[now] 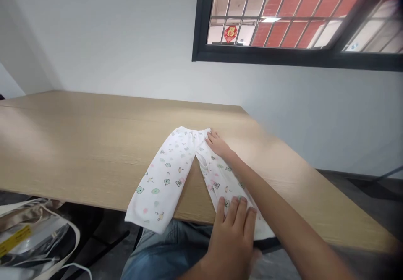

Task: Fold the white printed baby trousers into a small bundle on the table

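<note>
Nearest, the left hand (233, 227) lies open, gripping nothing, over the right-side leg of white printed pants (168, 173) spread on the counter (78, 145). At the pants' upper right corner rests the right hand (219, 144); whether its grip pinches cloth, I cannot tell. Smoothing seems in hand; the next move calls for light, flat pressure.

The trousers (166, 166) are matt cloth, the table (94, 145) smooth, faintly glossy wood-look.

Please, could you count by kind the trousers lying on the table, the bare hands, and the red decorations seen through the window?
White printed fabric trousers: 1
Left hand and right hand, both bare: 2
Red-and-gold diamond-shaped decoration: 1
Total: 4
</note>
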The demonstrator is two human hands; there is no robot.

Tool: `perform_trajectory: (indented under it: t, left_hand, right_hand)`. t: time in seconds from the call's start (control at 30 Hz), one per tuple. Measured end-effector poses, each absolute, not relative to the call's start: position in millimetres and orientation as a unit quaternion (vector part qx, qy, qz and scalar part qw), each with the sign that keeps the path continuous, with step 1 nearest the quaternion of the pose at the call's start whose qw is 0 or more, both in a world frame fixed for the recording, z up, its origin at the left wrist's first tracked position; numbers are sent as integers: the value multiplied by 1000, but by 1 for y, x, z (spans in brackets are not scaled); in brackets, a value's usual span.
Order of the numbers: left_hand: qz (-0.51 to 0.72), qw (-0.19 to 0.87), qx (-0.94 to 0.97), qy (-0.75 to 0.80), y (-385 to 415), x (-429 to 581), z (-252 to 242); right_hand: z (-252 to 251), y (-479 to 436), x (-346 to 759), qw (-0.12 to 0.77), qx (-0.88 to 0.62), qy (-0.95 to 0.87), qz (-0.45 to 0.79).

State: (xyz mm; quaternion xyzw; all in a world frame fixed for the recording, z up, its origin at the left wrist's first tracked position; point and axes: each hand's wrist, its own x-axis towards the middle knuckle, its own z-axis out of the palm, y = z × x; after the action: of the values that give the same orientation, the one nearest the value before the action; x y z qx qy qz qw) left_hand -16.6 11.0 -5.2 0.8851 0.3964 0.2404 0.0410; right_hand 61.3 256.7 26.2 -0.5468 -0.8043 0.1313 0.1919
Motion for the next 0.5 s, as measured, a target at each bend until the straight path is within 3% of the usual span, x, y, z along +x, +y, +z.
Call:
perform_trajectory:
  t: [0.23, 0.5]
  left_hand:
    - [311, 36, 854, 416, 19, -8, -19]
    - [475, 336, 703, 408, 13, -43, 21]
  right_hand:
    - [35, 255, 90, 324, -574, -702, 268]
    - [62, 245, 86, 391, -500, -619, 462]
